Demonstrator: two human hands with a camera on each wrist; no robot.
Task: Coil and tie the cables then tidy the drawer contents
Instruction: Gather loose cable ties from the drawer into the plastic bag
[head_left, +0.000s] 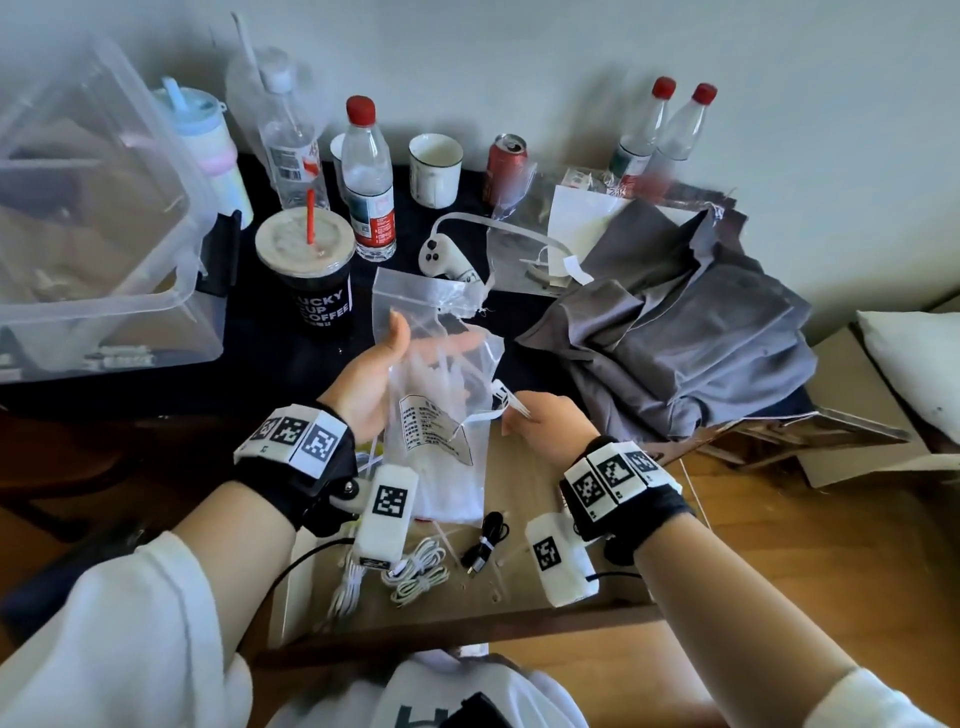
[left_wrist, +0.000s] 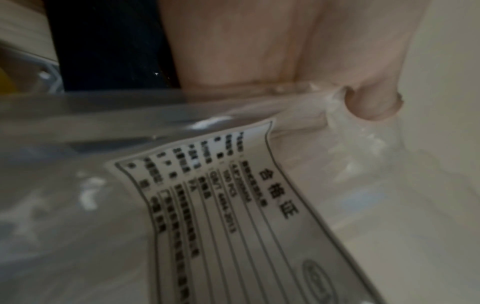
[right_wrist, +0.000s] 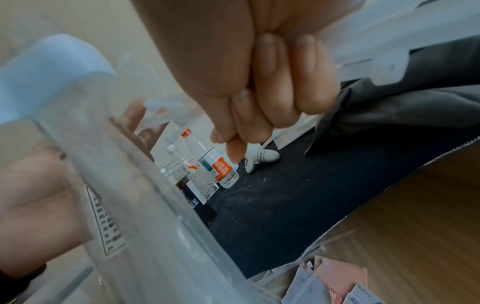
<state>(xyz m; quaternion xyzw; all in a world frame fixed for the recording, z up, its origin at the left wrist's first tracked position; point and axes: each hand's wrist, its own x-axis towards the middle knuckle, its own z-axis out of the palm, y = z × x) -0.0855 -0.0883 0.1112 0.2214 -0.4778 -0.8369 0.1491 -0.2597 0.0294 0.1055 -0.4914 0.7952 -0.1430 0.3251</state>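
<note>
Dark tabletop (head_left: 291, 364); grey cloth (head_left: 691, 332); white wall (head_left: 519, 62)

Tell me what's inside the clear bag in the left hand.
The clear bag in the left hand shows thin white plastic strips, likely cable ties. Its printed label hides the contents behind it.

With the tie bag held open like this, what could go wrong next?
1. The left hand holds the clear bag of zip ties mostly on straight fingers with the thumb at its edge; it may slip and spill.
2. The right hand pinches several ties; extras could drop among the white cable and black cable below.
3. The coffee cup stands just beyond the bag; a sweep might tip it.
</note>
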